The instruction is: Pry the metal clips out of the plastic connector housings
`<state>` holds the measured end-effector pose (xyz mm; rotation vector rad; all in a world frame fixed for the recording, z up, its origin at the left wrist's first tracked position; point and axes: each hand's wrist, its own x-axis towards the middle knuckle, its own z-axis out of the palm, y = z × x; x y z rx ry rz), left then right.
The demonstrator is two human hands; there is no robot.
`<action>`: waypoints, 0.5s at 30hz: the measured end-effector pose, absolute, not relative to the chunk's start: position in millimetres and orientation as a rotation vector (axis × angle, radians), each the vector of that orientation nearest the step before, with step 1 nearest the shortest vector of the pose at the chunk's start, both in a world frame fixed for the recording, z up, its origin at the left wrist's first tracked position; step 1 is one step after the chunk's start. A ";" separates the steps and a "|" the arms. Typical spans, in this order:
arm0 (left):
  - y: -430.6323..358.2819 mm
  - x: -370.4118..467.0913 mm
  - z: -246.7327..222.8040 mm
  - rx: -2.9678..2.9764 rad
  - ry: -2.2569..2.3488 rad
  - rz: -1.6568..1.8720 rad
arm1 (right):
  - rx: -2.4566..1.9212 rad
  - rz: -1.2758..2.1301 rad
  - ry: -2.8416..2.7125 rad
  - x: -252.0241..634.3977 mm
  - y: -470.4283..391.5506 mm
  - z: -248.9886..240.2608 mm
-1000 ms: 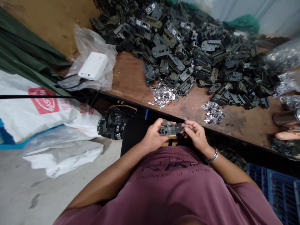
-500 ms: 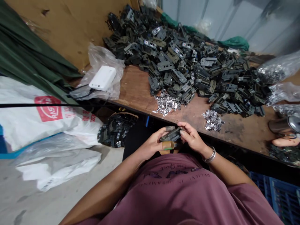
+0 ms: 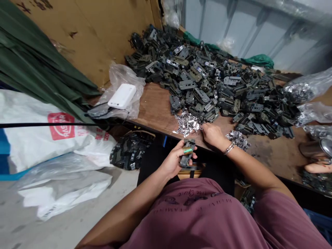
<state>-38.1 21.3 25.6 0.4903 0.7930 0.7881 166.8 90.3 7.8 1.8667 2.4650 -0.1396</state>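
My left hand (image 3: 175, 157) is closed around a dark grey plastic housing (image 3: 185, 159), held upright lengthwise above my lap. Yellowish tape with a green stripe wraps a finger of that hand and lies across the part. At the table's front edge, my right hand (image 3: 213, 135) reaches the right side of a pile of small shiny metal clips (image 3: 187, 123). Its fingertips are pressed together there; whether a clip is between them is too small to tell. A second clip pile (image 3: 238, 140) lies just beyond my right wrist.
A big heap of dark housings (image 3: 204, 81) covers the table's back (image 3: 153, 103). A white box (image 3: 122, 96) rests on plastic film at left. More parts fill a container (image 3: 131, 150) below. Another person's hand (image 3: 317, 167) is at far right, beside a metal cup (image 3: 315, 148).
My right hand has let go of the housing and moved up to the clip pile. My left hand keeps the housing and has turned it more upright. The view has shifted slightly.
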 end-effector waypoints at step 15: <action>27.2 -15.0 14.8 0.543 0.982 0.671 | 2.360 -0.507 2.513 225.2 31.4 1.1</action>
